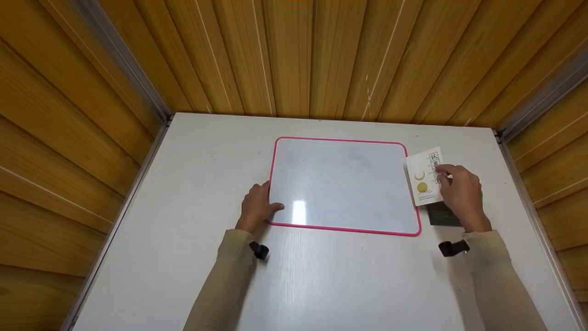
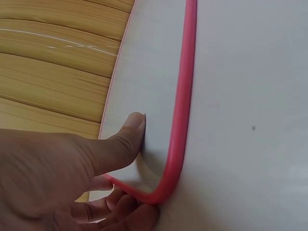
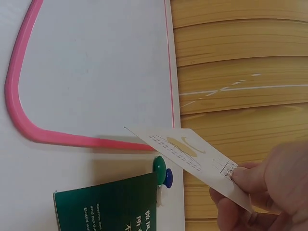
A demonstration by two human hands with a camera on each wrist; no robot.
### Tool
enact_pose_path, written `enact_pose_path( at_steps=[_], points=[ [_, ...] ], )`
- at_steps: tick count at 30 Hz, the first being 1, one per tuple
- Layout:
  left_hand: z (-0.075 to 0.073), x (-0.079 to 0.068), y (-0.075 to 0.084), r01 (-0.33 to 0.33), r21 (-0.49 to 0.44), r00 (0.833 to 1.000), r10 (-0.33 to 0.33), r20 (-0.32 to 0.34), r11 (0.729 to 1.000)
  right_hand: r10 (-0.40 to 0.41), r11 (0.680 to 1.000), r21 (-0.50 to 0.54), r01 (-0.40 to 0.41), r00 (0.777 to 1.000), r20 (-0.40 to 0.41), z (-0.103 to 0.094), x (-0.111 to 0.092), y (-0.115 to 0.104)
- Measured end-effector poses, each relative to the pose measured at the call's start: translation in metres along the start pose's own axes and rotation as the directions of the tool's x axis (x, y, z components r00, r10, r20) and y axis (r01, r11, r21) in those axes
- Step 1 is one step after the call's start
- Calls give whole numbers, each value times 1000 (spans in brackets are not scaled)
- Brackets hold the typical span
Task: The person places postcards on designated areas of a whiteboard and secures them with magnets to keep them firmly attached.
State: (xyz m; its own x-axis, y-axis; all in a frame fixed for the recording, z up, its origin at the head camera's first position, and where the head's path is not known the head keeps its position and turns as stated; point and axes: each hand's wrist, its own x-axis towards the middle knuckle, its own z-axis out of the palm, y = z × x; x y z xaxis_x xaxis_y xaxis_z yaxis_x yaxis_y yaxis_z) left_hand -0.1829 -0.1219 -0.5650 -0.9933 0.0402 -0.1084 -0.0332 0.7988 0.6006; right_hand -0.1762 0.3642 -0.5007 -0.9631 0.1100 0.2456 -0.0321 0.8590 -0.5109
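A whiteboard [image 1: 340, 184] with a pink frame lies on the white table. My left hand [image 1: 256, 208] grips its near left corner; in the left wrist view the thumb [image 2: 130, 132] rests on the white face and the other fingers curl at the frame's outer edge. Between thumb and fingers my right hand [image 1: 464, 193] pinches a white card [image 1: 415, 172] by one side. Dark characters, a yellow disc and a crescent are printed on that card. It is held tilted, overlapping the board's right edge in the head view.
Partly under the right hand, a dark green printed card [image 3: 106, 207] lies on the table [image 1: 321, 276]. Beside it are a green pushpin-shaped piece [image 3: 159, 168], a blue one [image 3: 168, 178] and a white one [image 3: 160, 195]. Wood-look panels [image 1: 289, 55] stand behind and at both sides.
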Motion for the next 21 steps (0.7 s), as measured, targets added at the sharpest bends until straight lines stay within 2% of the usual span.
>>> enact_pose_path(
  at_steps=[4,14,21],
  points=[
    [0,-2,-3,13,-45,1000,-12,21,999,6,1000,19,-6,1000,3,4,2,-4],
    [-1,-4,-10,-14,-90,996,22,82,996,35,997,69,-36,999,11,11,4,-6],
    [-4,-7,-13,-46,-69,990,55,133,997,71,990,123,-75,997,39,16,6,-8]
  ],
)
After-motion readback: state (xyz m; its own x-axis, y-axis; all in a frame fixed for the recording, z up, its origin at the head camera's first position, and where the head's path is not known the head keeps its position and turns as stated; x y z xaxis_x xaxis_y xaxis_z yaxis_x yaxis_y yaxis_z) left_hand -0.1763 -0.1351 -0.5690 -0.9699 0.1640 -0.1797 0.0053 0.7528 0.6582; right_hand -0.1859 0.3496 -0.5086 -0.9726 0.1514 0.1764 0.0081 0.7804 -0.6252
